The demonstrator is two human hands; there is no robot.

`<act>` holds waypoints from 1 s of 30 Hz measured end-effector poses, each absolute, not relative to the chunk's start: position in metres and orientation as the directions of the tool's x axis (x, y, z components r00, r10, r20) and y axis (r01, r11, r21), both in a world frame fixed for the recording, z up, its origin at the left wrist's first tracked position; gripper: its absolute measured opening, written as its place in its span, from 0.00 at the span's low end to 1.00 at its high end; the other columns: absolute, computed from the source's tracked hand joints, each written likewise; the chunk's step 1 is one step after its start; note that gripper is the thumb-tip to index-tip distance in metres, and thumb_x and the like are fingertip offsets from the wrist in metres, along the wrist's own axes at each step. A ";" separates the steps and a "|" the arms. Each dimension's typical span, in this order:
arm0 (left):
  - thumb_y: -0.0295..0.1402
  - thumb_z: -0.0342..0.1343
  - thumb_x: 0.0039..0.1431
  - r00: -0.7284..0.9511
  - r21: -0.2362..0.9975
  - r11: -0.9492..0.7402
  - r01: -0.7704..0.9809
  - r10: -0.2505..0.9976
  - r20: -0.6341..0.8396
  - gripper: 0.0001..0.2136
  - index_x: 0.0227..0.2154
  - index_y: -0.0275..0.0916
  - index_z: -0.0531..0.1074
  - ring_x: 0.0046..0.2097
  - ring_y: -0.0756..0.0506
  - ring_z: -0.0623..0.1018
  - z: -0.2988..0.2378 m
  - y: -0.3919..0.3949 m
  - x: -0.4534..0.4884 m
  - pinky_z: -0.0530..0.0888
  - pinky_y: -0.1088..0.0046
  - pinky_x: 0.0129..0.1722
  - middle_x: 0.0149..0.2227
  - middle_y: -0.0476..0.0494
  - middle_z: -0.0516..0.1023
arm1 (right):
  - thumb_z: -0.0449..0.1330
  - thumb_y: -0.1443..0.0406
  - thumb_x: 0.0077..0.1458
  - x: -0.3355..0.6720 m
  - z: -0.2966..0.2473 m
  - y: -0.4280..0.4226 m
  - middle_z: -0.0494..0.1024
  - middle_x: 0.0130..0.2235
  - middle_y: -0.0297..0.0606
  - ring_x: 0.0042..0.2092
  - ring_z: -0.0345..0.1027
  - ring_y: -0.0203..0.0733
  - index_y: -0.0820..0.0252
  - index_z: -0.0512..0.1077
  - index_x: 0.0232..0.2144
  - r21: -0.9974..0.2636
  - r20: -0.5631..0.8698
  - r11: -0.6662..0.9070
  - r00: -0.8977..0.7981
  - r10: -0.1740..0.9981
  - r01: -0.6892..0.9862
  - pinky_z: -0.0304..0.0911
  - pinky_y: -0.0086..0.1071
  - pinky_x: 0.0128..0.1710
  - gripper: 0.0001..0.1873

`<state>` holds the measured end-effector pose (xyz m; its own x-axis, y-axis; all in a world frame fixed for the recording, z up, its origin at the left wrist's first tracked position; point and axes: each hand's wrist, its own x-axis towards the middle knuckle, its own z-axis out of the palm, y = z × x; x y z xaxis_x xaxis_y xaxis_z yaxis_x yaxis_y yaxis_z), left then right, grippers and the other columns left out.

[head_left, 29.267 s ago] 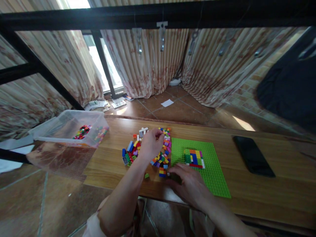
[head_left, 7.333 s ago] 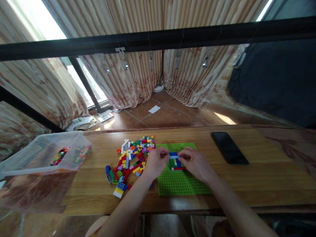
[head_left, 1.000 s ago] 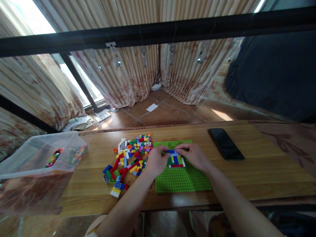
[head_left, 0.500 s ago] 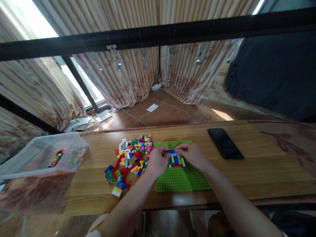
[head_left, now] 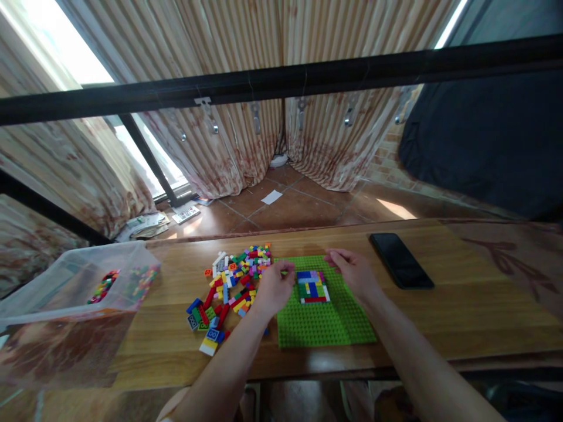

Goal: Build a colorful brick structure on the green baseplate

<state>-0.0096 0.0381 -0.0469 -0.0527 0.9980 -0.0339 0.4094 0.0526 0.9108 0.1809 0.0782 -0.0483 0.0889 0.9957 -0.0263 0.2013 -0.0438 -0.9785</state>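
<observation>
- Head view: multicoloured rectangular plastic-brick block [head_left: 313, 288], presumably anchored by flat green plastic baseplate [head_left: 308, 328].
- Left hand [head_left: 276, 283], block's nine o'clock; right hand [head_left: 355, 273], two o'clock: both half-curled, contents unclear.

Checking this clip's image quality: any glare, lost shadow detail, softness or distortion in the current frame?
Head view: window at upper left blown out to white, sunlit patch bright on the floor; head view: dark fabric at right shows little detail; head view: loose bricks look soft, colours readable; head view: apparent wide-angle stretching toward the edges.
</observation>
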 end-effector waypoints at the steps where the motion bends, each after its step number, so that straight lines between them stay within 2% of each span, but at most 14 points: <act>1: 0.25 0.51 0.53 -0.062 0.919 0.057 0.391 0.997 -0.035 0.08 0.33 0.36 0.75 0.28 0.51 0.74 -0.044 0.039 -0.013 0.70 0.78 0.29 0.28 0.47 0.77 | 0.58 0.54 0.49 0.180 -0.047 0.079 0.82 0.33 0.45 0.36 0.75 0.45 0.63 0.77 0.36 -0.981 -0.022 -0.042 0.107 0.994 0.189 0.68 0.36 0.37 0.20; 6: 0.29 0.53 0.52 -0.164 0.972 0.059 0.229 0.986 -0.022 0.07 0.32 0.35 0.75 0.24 0.52 0.71 -0.029 0.044 -0.037 0.67 0.80 0.23 0.24 0.50 0.74 | 0.58 0.54 0.50 0.176 -0.040 0.078 0.81 0.33 0.44 0.35 0.74 0.44 0.63 0.76 0.35 -0.989 0.036 0.009 0.183 0.982 0.146 0.68 0.38 0.37 0.19; 10: 0.30 0.57 0.49 -0.338 0.992 0.057 0.110 0.941 -0.016 0.06 0.30 0.35 0.76 0.25 0.53 0.71 -0.014 0.045 -0.062 0.68 0.80 0.26 0.25 0.49 0.76 | 0.57 0.55 0.53 0.168 -0.030 0.065 0.80 0.33 0.42 0.34 0.73 0.43 0.61 0.76 0.34 -0.958 0.187 0.137 0.184 0.965 0.253 0.68 0.39 0.39 0.16; 12: 0.31 0.58 0.47 -0.419 0.997 0.048 0.061 0.908 -0.018 0.07 0.30 0.34 0.76 0.25 0.53 0.71 -0.007 0.044 -0.073 0.68 0.80 0.26 0.26 0.48 0.77 | 0.56 0.56 0.56 0.160 -0.025 0.054 0.80 0.34 0.41 0.37 0.73 0.43 0.59 0.76 0.35 -0.904 0.284 0.235 0.093 0.954 0.357 0.67 0.38 0.41 0.15; 15: 0.31 0.59 0.47 -0.487 0.999 0.038 0.007 0.873 -0.030 0.08 0.31 0.34 0.76 0.24 0.54 0.71 0.001 0.042 -0.085 0.68 0.80 0.26 0.26 0.49 0.77 | 0.54 0.58 0.58 0.146 -0.020 0.033 0.79 0.37 0.38 0.39 0.72 0.42 0.56 0.76 0.36 -0.794 0.374 0.396 -0.143 0.916 0.461 0.66 0.37 0.41 0.12; 18: 0.31 0.58 0.46 -0.503 0.999 0.037 -0.020 0.863 -0.042 0.09 0.32 0.33 0.76 0.24 0.54 0.71 0.005 0.040 -0.089 0.68 0.80 0.26 0.26 0.49 0.76 | 0.53 0.62 0.61 0.131 -0.023 0.014 0.79 0.36 0.37 0.39 0.71 0.41 0.54 0.75 0.36 -0.694 0.413 0.552 -0.372 0.831 0.462 0.65 0.35 0.41 0.10; 21: 0.31 0.58 0.46 -0.493 0.999 0.038 -0.038 0.868 -0.052 0.09 0.31 0.33 0.75 0.24 0.55 0.71 0.006 0.038 -0.088 0.68 0.80 0.26 0.26 0.49 0.76 | 0.53 0.66 0.61 0.119 -0.031 0.001 0.79 0.36 0.37 0.39 0.71 0.40 0.55 0.74 0.37 -0.605 0.415 0.660 -0.532 0.738 0.445 0.65 0.35 0.41 0.09; 25: 0.31 0.59 0.46 -0.476 0.998 0.035 -0.051 0.878 -0.055 0.08 0.30 0.34 0.75 0.25 0.55 0.70 0.006 0.037 -0.087 0.68 0.81 0.26 0.26 0.49 0.76 | 0.53 0.69 0.61 0.108 -0.040 -0.010 0.78 0.36 0.38 0.38 0.70 0.41 0.56 0.74 0.38 -0.552 0.333 0.700 -0.650 0.683 0.453 0.65 0.34 0.39 0.10; 30: 0.31 0.60 0.45 -0.463 0.997 0.042 -0.058 0.884 -0.064 0.07 0.29 0.34 0.75 0.25 0.55 0.69 0.002 0.038 -0.088 0.67 0.81 0.26 0.24 0.51 0.73 | 0.53 0.69 0.60 0.103 -0.049 -0.015 0.77 0.38 0.39 0.40 0.70 0.42 0.56 0.74 0.39 -0.534 0.314 0.720 -0.687 0.655 0.443 0.65 0.35 0.40 0.10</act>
<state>-0.0883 0.0377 0.0024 -0.4635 0.8838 -0.0638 -0.0577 0.0417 0.9975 0.1025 -0.0147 -0.0492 -0.6875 0.6550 0.3137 0.4429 0.7204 -0.5337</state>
